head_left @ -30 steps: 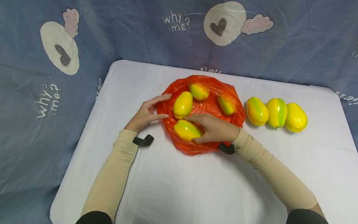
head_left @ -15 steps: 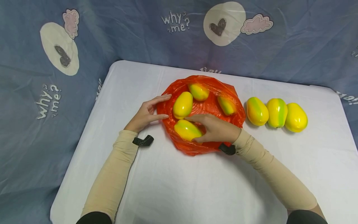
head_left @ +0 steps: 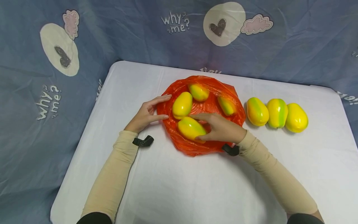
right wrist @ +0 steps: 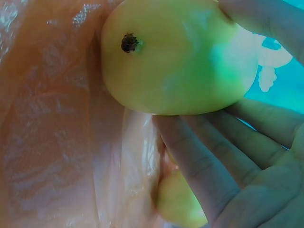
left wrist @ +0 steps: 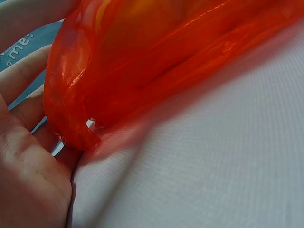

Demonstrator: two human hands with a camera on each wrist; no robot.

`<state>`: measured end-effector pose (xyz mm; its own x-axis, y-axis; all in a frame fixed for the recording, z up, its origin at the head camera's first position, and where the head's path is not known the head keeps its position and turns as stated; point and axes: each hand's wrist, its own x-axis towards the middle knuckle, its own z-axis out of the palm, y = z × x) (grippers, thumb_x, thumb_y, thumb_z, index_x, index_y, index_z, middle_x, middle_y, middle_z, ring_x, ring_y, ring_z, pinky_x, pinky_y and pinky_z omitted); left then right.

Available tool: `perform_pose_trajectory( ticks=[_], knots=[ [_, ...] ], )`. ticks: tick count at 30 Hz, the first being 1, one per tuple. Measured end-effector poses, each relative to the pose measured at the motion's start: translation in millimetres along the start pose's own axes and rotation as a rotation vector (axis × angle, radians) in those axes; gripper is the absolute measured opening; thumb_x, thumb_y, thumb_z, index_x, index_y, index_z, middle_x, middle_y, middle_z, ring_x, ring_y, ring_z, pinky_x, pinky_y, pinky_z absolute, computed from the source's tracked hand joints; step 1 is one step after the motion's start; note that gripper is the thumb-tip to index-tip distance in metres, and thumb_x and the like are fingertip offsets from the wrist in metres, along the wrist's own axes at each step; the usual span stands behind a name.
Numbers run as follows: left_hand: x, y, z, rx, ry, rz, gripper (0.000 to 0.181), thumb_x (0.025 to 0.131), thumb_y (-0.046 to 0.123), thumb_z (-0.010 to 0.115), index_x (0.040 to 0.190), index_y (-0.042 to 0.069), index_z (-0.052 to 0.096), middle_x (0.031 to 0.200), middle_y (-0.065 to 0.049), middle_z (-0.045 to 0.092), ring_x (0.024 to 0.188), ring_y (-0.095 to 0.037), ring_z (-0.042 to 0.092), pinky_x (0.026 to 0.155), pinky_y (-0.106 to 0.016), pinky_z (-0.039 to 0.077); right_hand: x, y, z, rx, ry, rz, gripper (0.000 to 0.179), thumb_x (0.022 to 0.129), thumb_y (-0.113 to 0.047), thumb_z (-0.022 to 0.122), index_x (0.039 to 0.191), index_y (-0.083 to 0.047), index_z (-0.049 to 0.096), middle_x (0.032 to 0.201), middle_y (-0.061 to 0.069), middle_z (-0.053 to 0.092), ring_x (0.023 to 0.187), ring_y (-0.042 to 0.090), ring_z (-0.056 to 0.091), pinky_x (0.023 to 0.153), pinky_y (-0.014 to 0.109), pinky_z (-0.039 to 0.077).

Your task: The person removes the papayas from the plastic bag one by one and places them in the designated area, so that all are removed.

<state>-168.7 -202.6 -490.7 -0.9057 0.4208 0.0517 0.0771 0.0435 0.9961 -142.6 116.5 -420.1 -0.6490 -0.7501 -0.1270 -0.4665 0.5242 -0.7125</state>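
Note:
A red plastic bag [head_left: 195, 148] lies spread open, with several glossy yellow-green papayas inside. My right hand [head_left: 221, 127] reaches over its near side and holds the nearest papaya [head_left: 190, 128] between thumb and fingers. In the right wrist view, that papaya [right wrist: 175, 57] shows a dark stem nub. At the bag's left side, my left hand [head_left: 145, 113] rests against the plastic with fingers and thumb spread. Up close in the left wrist view, the fingers [left wrist: 28, 71] lie along the red bag [left wrist: 142, 71]. Another papaya [head_left: 182, 105] sits just beyond the held one.
To the right of the bag, a row of three papayas [head_left: 277, 113] stands on the white table [head_left: 179, 186]. A blue printed curtain [head_left: 139, 34] hangs behind and to the left. Both wrists carry small black cameras.
My right hand has shifted slightly to the right and away from me, and the held papaya has moved with it. My left hand stays in place.

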Motion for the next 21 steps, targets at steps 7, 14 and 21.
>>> perform_pose_trajectory(
  ticks=[7, 14, 21],
  knots=[
    [0.1, 1.3, 0.5, -0.005, 0.0, 0.01, 0.066, 0.086, -0.002, 0.078, 0.147, 0.011, 0.057, 0.158, -0.001, 0.052, 0.154, -0.013, 0.035, 0.132, -0.034, 0.022, -7.6, 5, -4, 0.001, 0.069, -0.017, 0.072, 0.085, -0.027, 0.086, 0.149, -0.013, 0.055, 0.145, 0.003, 0.063, 0.124, 0.02, 0.066, 0.107, 0.042, 0.056],
    [0.3, 1.7, 1.2, -0.007, -0.003, 0.007, 0.066, 0.086, -0.002, 0.078, 0.148, 0.009, 0.056, 0.159, 0.0, 0.051, 0.155, -0.013, 0.034, 0.132, -0.034, 0.023, -15.7, 6, -10, 0.026, 0.12, 0.025, 0.075, 0.084, -0.031, 0.087, 0.15, -0.015, 0.054, 0.148, 0.002, 0.061, 0.124, 0.022, 0.066, 0.104, 0.041, 0.058],
    [-0.5, 1.7, 1.0, -0.014, -0.002, 0.002, 0.067, 0.086, -0.002, 0.078, 0.148, 0.009, 0.056, 0.16, 0.0, 0.05, 0.156, -0.013, 0.032, 0.132, -0.033, 0.022, -23.1, 10, -17, 0.069, 0.185, 0.041, 0.076, 0.084, -0.03, 0.088, 0.15, -0.016, 0.054, 0.151, 0.001, 0.059, 0.127, 0.022, 0.065, 0.104, 0.042, 0.058]
  ],
)
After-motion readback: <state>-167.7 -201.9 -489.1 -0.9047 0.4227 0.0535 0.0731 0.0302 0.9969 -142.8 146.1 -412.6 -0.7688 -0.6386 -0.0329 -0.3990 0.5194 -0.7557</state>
